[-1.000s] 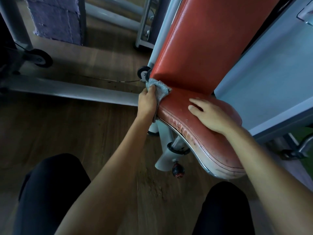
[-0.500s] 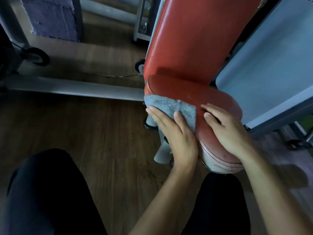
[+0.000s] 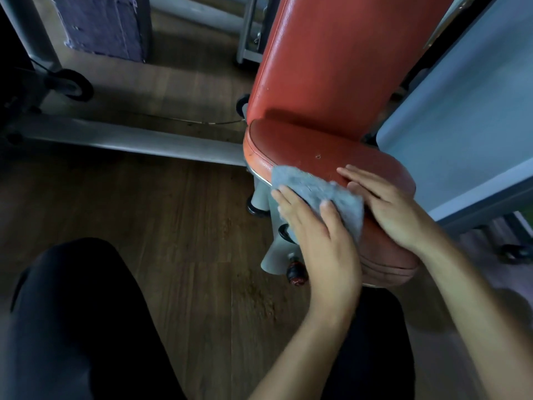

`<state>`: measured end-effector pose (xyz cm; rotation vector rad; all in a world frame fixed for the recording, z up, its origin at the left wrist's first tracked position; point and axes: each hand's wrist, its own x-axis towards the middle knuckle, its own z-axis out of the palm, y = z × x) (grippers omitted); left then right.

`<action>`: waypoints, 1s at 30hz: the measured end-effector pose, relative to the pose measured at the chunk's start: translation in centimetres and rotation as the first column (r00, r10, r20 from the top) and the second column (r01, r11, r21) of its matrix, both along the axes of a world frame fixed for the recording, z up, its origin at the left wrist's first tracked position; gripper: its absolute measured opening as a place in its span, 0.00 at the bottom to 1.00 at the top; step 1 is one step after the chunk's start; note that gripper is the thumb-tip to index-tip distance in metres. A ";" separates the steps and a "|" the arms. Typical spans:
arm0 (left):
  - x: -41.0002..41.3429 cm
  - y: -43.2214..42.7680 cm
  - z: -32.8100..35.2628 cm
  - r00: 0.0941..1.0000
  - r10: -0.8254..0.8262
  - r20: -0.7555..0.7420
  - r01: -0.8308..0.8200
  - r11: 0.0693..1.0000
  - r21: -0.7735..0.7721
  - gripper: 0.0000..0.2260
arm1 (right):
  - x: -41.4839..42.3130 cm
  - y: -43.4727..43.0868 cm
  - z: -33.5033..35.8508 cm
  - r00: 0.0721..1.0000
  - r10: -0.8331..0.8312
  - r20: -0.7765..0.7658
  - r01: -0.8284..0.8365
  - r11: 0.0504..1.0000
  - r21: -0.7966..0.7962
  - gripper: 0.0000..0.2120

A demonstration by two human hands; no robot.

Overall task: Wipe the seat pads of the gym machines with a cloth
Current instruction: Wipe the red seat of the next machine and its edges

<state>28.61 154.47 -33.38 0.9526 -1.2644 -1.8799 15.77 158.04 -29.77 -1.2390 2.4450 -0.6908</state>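
Pressure should be even while the flat left hand [image 3: 323, 241] pushes the cloth [image 3: 317, 189] along the seat [image 3: 311, 148] edge, right hand [image 3: 395, 209] resting flat, empty.

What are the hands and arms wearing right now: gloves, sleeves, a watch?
Nothing. The left hand and right hand are bare, with no gloves, rings or watch. The left forearm and right forearm show no sleeves. Dark trousers cover the knees.
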 end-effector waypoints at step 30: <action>0.5 0.5 0.3 0.999 0.010 -0.032 -0.010 1.000 -0.003 0.29 | -2.5 -1.7 -0.9 0.996 0.049 0.071 -0.056 0.993 0.100 0.16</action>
